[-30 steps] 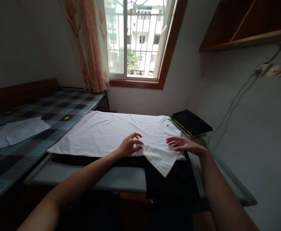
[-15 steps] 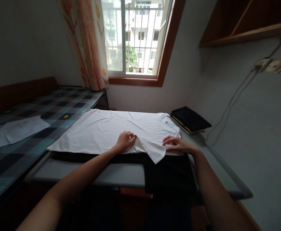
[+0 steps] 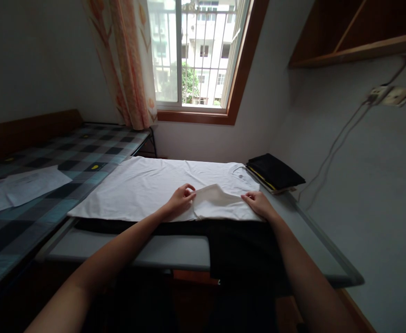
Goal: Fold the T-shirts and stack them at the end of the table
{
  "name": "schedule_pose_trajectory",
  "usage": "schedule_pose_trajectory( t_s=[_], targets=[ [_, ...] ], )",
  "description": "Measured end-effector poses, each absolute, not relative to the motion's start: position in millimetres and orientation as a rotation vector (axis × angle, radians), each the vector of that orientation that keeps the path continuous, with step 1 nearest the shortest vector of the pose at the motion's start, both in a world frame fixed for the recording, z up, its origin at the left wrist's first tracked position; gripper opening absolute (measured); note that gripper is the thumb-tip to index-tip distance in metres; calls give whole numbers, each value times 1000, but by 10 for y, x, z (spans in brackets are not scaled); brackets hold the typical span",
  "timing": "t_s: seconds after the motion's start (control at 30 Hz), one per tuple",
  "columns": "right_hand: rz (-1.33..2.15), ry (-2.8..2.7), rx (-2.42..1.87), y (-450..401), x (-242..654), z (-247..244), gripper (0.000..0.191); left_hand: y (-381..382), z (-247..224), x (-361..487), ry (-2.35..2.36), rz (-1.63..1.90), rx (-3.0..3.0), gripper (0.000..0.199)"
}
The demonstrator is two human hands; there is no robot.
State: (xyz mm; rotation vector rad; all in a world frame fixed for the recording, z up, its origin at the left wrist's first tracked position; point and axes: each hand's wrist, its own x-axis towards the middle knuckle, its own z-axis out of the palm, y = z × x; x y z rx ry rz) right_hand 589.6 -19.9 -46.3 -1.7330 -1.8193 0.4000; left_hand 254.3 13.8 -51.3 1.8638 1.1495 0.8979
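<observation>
A white T-shirt (image 3: 147, 185) lies spread across the table, its neckline toward the right end. My left hand (image 3: 181, 200) pinches one edge of the sleeve (image 3: 223, 203) near the shirt's middle. Over at the right, my right hand (image 3: 258, 203) grips the sleeve's other end between thumb and fingers. Between the hands the sleeve is folded back onto the shirt, its top edge slightly raised. Under the shirt is a black cloth (image 3: 240, 249) that hangs over the table's near edge.
The grey-white table (image 3: 175, 249) has a raised rim at right. A black folder or bag (image 3: 275, 170) rests on papers at its far right corner. Left stands a bed with a checked cover (image 3: 105, 150) and paper sheets (image 3: 32, 187). Cables (image 3: 334, 148) hang from a wall socket (image 3: 393, 95).
The sleeve's corner, which hung over the near edge, has been turned back onto the shirt. My right hand has closed on the sleeve; my left hand stays nearly in place.
</observation>
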Motion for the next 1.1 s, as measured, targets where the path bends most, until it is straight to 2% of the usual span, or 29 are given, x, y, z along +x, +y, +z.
schedule_pose_trajectory(
  t_s=[0.07, 0.1, 0.23, 0.47, 0.6, 0.77, 0.97, 1.1],
  targets=[
    [404, -1839, -1725, -211, 5901, -449, 42, 137, -465, 2497, 965, 858, 1845, 44],
    [408, -1839, -1717, -217, 5899, -441, 43, 130, -434, 2477, 890, 802, 1881, 45],
    [512, -1827, -1642, -243, 5860, -430, 46, 58, -345, 2457, 789, 581, 2097, 31],
    [802, -1675, -1440, -275, 5721, -445, 52, -7, -378, 2522, 792, 759, 2065, 37],
    [620, -1698, -1358, -245, 5732, -453, 33, 42, -425, 2523, 911, 917, 2016, 26],
    [482, -1763, -1524, -188, 5792, -502, 32, 70, -508, 2526, 1084, 872, 2004, 23],
    [673, -1819, -1596, -222, 5957, -426, 51, 43, -454, 2500, 947, 746, 1925, 55],
    [942, -1919, -1660, -336, 6103, -266, 72, 25, -398, 2474, 955, 582, 1892, 58]
  ],
)
